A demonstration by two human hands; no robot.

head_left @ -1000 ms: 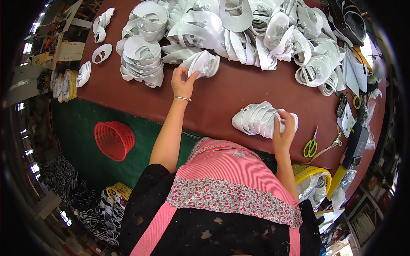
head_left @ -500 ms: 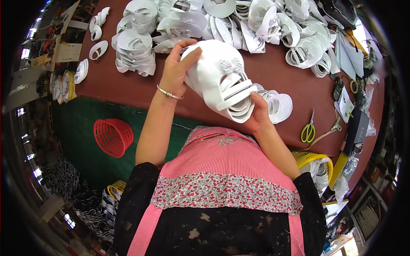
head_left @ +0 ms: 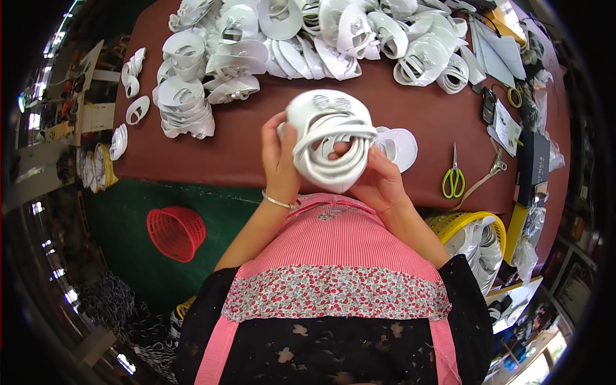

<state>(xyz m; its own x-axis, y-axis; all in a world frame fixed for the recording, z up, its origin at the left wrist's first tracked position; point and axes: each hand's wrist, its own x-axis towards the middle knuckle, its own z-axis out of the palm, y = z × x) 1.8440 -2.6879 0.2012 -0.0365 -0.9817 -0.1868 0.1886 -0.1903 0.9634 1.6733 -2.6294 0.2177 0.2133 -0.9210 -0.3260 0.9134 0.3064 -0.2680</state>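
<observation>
Between my two hands is a nested stack of white shoe uppers (head_left: 328, 115), with silvery decoration at the top and a strap crossing the opening. My left hand (head_left: 280, 160) grips the stack's left side, a bracelet on its wrist. On the lower right, my right hand (head_left: 382, 183) holds it, and a fingertip shows inside the opening. More white uppers (head_left: 404, 150) lie on the red-brown table (head_left: 250, 138) just beyond my right hand, partly hidden by the held stack.
Piles of white uppers (head_left: 295, 58) cover the far side of the table. Green-handled scissors (head_left: 453, 181), a tape roll (head_left: 514, 97) and papers (head_left: 505, 128) lie to the right. A red basket (head_left: 176, 234) stands lower left; a yellow basket (head_left: 459, 221) holding white pieces is at right.
The stack has turned so its opening and strap face me more fully. My left hand has moved down to its side. The whole view has shifted a little.
</observation>
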